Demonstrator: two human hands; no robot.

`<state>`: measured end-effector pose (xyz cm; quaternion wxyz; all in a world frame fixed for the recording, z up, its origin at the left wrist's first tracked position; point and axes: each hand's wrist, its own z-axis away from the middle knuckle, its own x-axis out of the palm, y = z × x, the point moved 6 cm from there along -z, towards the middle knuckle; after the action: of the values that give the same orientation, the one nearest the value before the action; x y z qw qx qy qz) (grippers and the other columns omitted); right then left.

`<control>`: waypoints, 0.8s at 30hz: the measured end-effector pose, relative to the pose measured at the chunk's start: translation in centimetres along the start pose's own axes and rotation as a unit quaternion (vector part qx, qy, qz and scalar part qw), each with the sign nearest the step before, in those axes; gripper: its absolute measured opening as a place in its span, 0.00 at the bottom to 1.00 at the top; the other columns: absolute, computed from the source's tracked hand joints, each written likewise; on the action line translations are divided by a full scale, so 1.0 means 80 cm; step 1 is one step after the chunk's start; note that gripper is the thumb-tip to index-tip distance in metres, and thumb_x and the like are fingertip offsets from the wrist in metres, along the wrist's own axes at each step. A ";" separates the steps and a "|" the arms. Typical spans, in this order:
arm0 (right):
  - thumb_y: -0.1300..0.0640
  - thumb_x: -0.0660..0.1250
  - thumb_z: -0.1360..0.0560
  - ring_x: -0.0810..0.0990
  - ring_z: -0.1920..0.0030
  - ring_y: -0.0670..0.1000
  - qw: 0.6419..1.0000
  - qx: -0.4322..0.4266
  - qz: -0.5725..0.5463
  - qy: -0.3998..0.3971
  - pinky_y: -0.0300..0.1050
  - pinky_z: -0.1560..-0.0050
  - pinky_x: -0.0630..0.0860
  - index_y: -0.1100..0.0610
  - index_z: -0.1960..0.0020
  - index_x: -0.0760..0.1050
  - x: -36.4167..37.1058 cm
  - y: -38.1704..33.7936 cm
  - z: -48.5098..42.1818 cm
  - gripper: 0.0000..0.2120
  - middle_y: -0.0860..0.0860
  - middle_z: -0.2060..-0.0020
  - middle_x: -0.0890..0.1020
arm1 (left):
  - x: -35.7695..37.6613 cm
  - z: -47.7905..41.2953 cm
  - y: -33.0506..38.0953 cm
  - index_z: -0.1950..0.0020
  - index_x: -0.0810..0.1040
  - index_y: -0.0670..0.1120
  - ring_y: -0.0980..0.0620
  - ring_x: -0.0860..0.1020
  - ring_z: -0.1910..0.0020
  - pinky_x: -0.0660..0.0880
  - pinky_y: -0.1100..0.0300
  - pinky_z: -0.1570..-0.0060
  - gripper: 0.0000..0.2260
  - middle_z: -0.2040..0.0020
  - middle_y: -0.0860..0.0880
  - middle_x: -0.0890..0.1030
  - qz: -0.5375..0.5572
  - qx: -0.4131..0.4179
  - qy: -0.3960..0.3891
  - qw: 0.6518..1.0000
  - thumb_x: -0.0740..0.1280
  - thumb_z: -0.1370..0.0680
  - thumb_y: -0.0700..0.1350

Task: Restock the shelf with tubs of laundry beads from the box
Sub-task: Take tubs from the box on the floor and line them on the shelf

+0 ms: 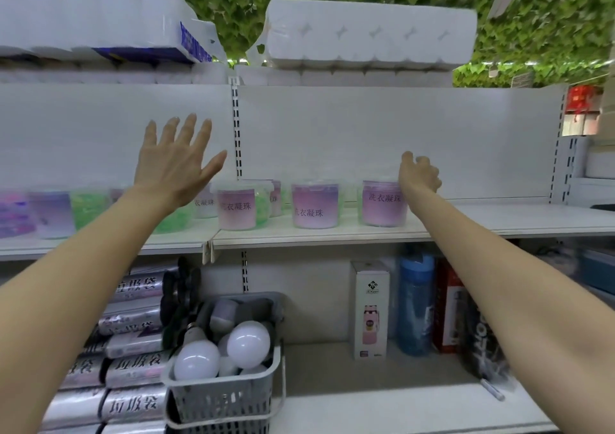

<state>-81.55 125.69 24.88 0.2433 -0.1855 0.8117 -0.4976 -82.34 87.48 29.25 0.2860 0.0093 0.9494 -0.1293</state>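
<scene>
The left hand hovers flat, fingers spread wide. The right hand curls over the lid of the rightmost tub, near the shelf front edge; bare shelf lies rightward.

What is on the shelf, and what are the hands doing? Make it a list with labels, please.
left hand: open, fingers spread, raised in front of the back panel
right hand: fingers curled at the top of the right-most tub; grip unclear
tubs: pink and green, upright in a row on the shelf
below: bulbs in a basket, blue bottle
</scene>
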 end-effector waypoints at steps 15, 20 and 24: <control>0.34 0.43 0.22 0.44 0.23 0.58 0.838 -0.359 0.406 -0.059 0.65 0.29 0.41 0.47 0.22 0.45 0.049 -0.031 0.167 0.32 0.51 0.23 0.47 | -0.019 0.088 -0.097 0.24 0.54 0.44 0.37 0.56 0.27 0.50 0.40 0.31 0.30 0.24 0.41 0.56 -0.008 -0.009 -0.027 1.000 0.49 0.21 0.58; 0.31 0.38 0.29 0.46 0.24 0.58 0.834 -0.361 0.412 -0.063 0.65 0.29 0.44 0.48 0.22 0.44 0.044 -0.028 0.192 0.39 0.52 0.23 0.47 | -0.030 0.129 -0.113 0.24 0.55 0.46 0.38 0.56 0.27 0.50 0.41 0.31 0.33 0.24 0.43 0.55 -0.017 -0.016 -0.048 0.999 0.43 0.23 0.63; 0.33 0.44 0.23 0.47 0.24 0.59 0.827 -0.393 0.395 -0.081 0.67 0.29 0.45 0.48 0.22 0.45 0.048 -0.036 0.220 0.35 0.53 0.23 0.47 | -0.049 0.168 -0.132 0.25 0.59 0.46 0.37 0.60 0.29 0.52 0.40 0.32 0.37 0.25 0.42 0.59 -0.036 -0.032 -0.061 0.997 0.41 0.26 0.66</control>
<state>-74.27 109.74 19.82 0.3909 0.0312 0.9197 0.0185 -72.75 74.13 23.11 0.3389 -0.0422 0.9334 -0.1099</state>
